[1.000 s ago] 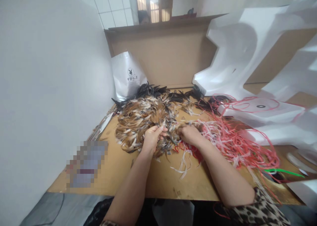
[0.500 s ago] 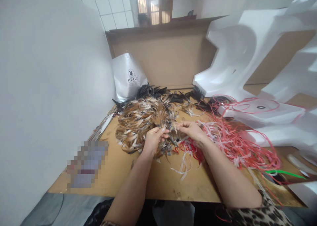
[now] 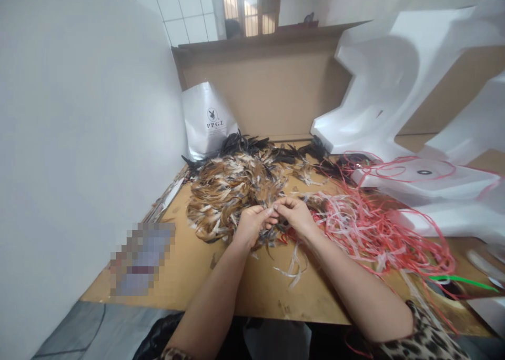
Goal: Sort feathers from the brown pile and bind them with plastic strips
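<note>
We see the left hand (image 3: 252, 226) and right hand (image 3: 295, 216) meeting fingertip to fingertip, both pinching a small feather between them at the near edge of the feather pile (image 3: 232, 189) mid-desk (image 3: 252, 291), equally near.

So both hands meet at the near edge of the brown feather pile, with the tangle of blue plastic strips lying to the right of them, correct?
Not quite. The left hand and right hand do meet at the near edge of the brown feather pile, but the head view shows the tangle of plastic strips to their right is red and pinkish white, not blue.
</note>
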`<action>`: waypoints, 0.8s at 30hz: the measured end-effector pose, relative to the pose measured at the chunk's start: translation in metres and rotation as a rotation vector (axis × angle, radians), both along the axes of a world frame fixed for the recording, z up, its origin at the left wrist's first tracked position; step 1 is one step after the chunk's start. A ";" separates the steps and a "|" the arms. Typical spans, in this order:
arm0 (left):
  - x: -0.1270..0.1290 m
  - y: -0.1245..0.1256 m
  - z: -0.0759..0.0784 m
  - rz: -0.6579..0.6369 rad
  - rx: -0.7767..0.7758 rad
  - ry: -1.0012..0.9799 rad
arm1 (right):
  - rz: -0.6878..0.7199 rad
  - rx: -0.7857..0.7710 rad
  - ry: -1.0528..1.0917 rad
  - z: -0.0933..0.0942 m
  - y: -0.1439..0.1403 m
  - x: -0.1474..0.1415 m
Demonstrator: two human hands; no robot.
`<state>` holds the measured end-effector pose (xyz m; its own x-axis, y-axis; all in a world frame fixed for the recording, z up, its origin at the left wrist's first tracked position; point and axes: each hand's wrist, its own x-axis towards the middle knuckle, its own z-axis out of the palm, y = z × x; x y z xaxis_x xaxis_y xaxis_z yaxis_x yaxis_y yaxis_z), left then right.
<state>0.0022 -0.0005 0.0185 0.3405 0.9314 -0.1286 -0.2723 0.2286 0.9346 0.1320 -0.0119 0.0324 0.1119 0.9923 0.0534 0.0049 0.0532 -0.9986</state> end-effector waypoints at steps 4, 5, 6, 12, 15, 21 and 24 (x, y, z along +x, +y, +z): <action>0.000 0.001 -0.001 0.011 0.009 -0.007 | -0.004 0.036 -0.013 0.000 -0.001 -0.002; 0.000 0.001 -0.001 0.017 0.020 -0.003 | 0.002 0.035 -0.011 0.001 -0.001 -0.001; -0.001 0.002 -0.002 0.023 0.032 0.003 | 0.011 0.030 0.001 0.001 -0.001 -0.001; -0.003 0.005 -0.004 0.040 0.117 0.057 | 0.107 -0.010 0.159 0.001 0.001 0.008; -0.002 0.003 -0.003 0.040 0.186 0.122 | 0.128 0.005 0.137 0.001 0.000 0.009; 0.001 0.000 0.000 0.052 0.216 0.148 | 0.086 0.038 0.178 0.001 -0.001 0.004; 0.001 -0.001 0.001 0.043 0.219 0.131 | 0.072 0.094 0.194 -0.003 -0.001 0.001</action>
